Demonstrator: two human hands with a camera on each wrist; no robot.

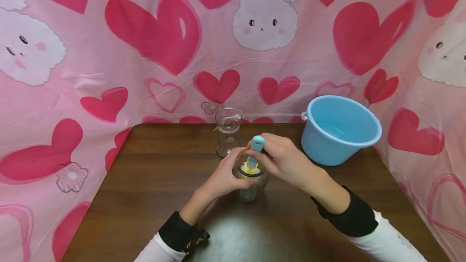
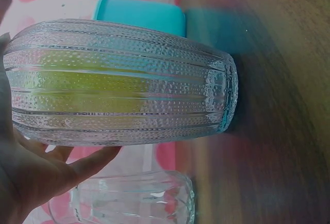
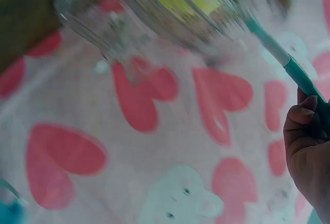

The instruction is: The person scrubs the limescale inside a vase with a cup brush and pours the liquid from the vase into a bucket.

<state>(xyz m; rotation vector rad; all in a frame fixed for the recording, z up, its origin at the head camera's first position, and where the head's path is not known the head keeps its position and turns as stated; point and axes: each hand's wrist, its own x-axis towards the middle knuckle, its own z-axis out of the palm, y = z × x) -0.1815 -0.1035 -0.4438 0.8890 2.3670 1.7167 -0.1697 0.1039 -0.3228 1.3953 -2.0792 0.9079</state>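
Ribbed glass jar (image 1: pixel 251 183) mid-table in left grip (image 1: pixel 227 175), right grip (image 1: pixel 282 159) pinching brush (image 1: pixel 255 151).

Left hand (image 1: pixel 226 175) curled in a cupping grip; right hand (image 1: pixel 280 157) pinching from above

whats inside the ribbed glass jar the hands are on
Inside the ribbed glass jar sits a yellow brush head on a teal handle, which the right hand grips. The left hand holds the jar. Glass texture blurs the jar's bottom.
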